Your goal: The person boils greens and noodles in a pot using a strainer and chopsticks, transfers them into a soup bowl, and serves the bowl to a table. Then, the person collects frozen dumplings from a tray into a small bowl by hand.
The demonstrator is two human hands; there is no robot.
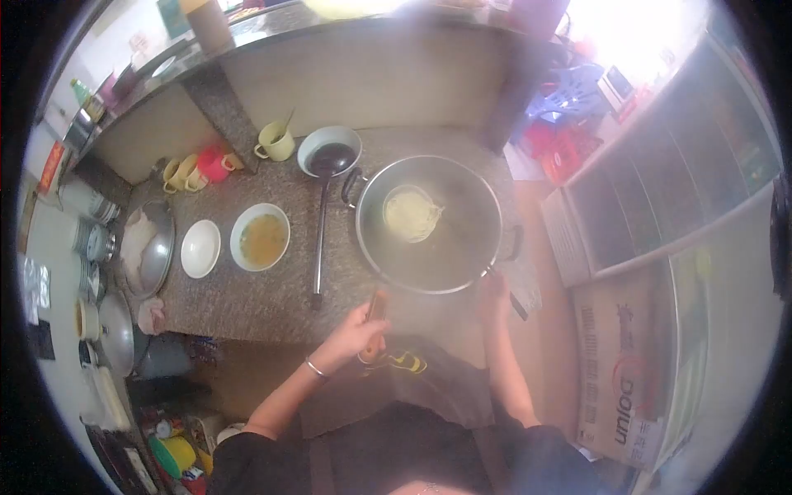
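Observation:
My left hand (353,338) is wrapped round a wooden handle (375,318) in front of the pot. A wide metal pot (429,291) of cloudy, steaming liquid stands on the counter. In its left half sits a round clump of pale noodles (411,216), apparently in a strainer; steam blurs any link to the wooden handle. My right hand (495,299) is closed at the pot's lower right rim, on a utensil with a dark handle end (518,307); the utensil's working end is not visible. Left of the pot, a ladle (320,239) rests in a bowl of dark liquid (330,139).
A bowl of broth (264,238) and a white bowl (200,249) stand left on the stone counter (247,309). Behind are a yellow mug (276,142) and a red cup (214,163). A metal basin (157,252) lies far left. A cardboard box (623,371) and glass cabinet (660,165) flank the right.

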